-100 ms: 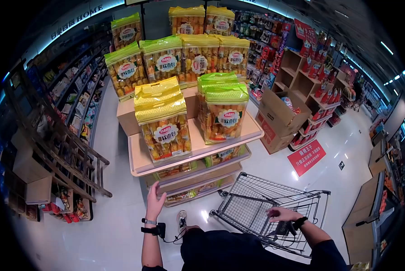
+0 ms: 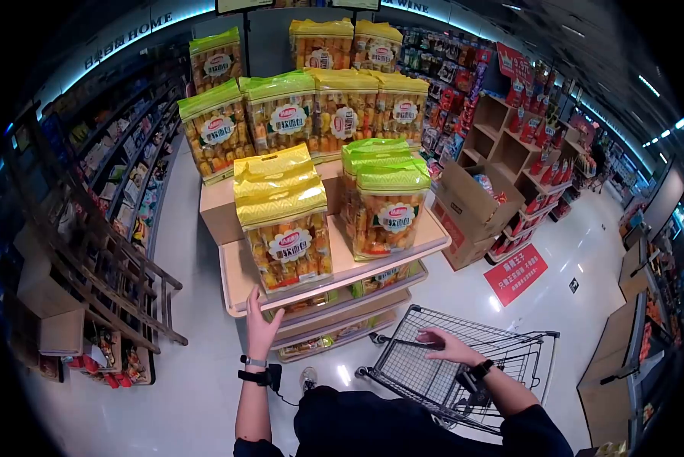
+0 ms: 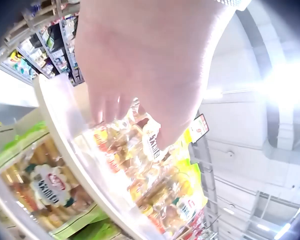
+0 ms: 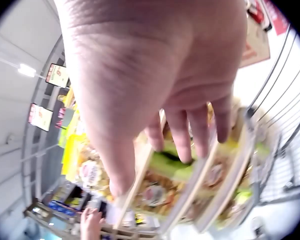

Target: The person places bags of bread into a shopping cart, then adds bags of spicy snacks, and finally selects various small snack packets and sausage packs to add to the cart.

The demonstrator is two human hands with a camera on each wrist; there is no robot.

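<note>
The left hand (image 2: pixel 261 326) is reaching up with its fingers (image 3: pixel 106 107) straight and loosely spread, the tips arriving at the front edge of the top shelf (image 2: pixel 342 268) just below the yellow-topped bag of cakes (image 2: pixel 284 221); it is holding nothing, and whether the tips are touching the bag itself cannot be told from the wrist view. That bag is standing upright at the shelf's front left corner, label facing out, probably set there so a shopper can lift it straight off. Beside it, a green-topped bag (image 2: pixel 385 207) is standing at the same edge, with more bags stacked on cardboard boxes behind. The right hand (image 2: pixel 447 346) is hanging over the shopping cart (image 2: pixel 464 358), fingers relaxed and slightly parted, gripping nothing. The cart is sitting just right of the display's lower tiers, its basket open upward, so there is free room above it for lowering something in. Bare floor lies to the left of the display, while a wooden rack (image 2: pixel 121 282) is crowding the far left.
</note>
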